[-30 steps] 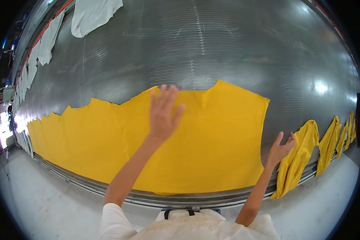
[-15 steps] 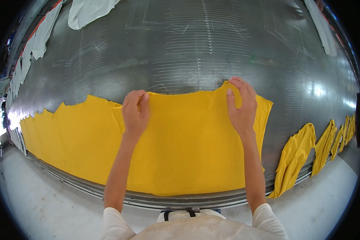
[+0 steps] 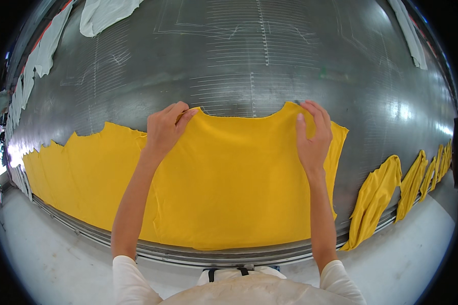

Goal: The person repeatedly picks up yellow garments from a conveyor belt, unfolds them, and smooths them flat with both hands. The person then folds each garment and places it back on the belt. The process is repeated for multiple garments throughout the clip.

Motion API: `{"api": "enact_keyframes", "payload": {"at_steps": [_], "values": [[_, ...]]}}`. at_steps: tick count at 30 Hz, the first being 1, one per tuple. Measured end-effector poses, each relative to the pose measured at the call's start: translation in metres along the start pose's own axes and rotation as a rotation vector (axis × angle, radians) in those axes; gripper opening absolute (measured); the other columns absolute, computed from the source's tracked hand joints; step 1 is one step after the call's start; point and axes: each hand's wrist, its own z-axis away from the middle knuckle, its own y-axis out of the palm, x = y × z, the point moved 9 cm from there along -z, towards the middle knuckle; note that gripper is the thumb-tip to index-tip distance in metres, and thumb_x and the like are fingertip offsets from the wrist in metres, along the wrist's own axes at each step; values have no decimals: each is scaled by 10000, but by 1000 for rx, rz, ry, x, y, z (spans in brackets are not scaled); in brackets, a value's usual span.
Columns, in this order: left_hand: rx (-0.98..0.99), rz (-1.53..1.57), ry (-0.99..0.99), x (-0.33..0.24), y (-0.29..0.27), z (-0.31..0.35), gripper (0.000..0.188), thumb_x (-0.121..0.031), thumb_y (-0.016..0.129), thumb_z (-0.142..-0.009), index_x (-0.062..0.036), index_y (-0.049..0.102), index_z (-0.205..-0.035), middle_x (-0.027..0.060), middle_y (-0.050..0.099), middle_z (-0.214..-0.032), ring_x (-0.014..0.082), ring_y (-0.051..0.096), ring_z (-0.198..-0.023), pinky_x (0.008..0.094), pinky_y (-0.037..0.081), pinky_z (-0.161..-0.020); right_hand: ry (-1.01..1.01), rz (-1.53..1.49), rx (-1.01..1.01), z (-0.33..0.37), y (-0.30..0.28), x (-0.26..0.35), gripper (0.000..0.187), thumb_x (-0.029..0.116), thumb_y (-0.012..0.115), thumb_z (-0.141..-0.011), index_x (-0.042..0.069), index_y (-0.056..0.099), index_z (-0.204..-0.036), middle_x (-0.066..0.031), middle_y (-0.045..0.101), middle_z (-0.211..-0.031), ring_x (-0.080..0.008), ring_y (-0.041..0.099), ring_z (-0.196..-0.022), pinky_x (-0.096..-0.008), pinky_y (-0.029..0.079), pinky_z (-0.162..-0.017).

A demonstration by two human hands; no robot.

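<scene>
Yellow fabric panel along the near edge of the bench; left hand, fingers clamped on one upper corner; right hand, thumb and fingers apart near the other. Uneven pulling could skew the panel.

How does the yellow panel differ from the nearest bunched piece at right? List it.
The yellow panel lies spread out; the bunched piece is creased. The panel looks broad, the bunched piece narrow. The left hand touches the panel; no hand touches the bunched piece. Both are yellow.
</scene>
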Motion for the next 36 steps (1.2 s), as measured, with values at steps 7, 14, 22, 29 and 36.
{"api": "enact_keyframes", "payload": {"at_steps": [7, 14, 22, 29, 36], "values": [[-61, -91, 108, -3, -1, 6, 229, -257, 786, -902, -71, 652, -890, 44, 636, -743, 209, 581, -548, 314, 454, -515, -596, 236, 472, 50, 70, 68, 618, 502, 556, -1004, 165, 478, -1516, -77, 398, -1620, -320, 319, -1519, -522, 236, -1243], [-13, -143, -8, 9, -25, 13, 290, -320, 782, -896, -70, 641, -934, 48, 668, -812, 225, 598, -603, 357, 475, -573, -604, 360, 650, 45, 100, 48, 842, 752, 283, -993, 186, 343, -1613, -49, 295, -1682, -308, 193, -1572, -538, 99, -1279], [-41, -200, 110, 32, -51, 44, 212, -205, 777, -897, -38, 647, -884, 100, 628, -750, 250, 587, -653, 376, 459, -615, -607, 435, 470, 14, 95, 61, 637, 541, 467, -1034, 151, 451, -1537, -40, 325, -1667, -285, 240, -1557, -531, 154, -1273], [-131, -51, -78, 46, -56, 47, 307, -240, 785, -918, -35, 602, -781, 84, 572, -624, 217, 513, -495, 327, 390, -474, -649, 62, 315, 18, 97, 86, 167, 148, 738, -903, 54, 722, -1040, -51, 508, -1530, -268, 465, -1403, -483, 362, -1159], [-161, -101, -46, 59, -56, 49, 428, -333, 799, -893, -59, 527, -706, 55, 537, -606, 196, 453, -457, 317, 365, -444, -594, 69, 353, 3, 112, 104, 92, 97, 712, -893, 39, 650, -927, -88, 545, -1416, -305, 475, -1337, -482, 365, -1102]]}}
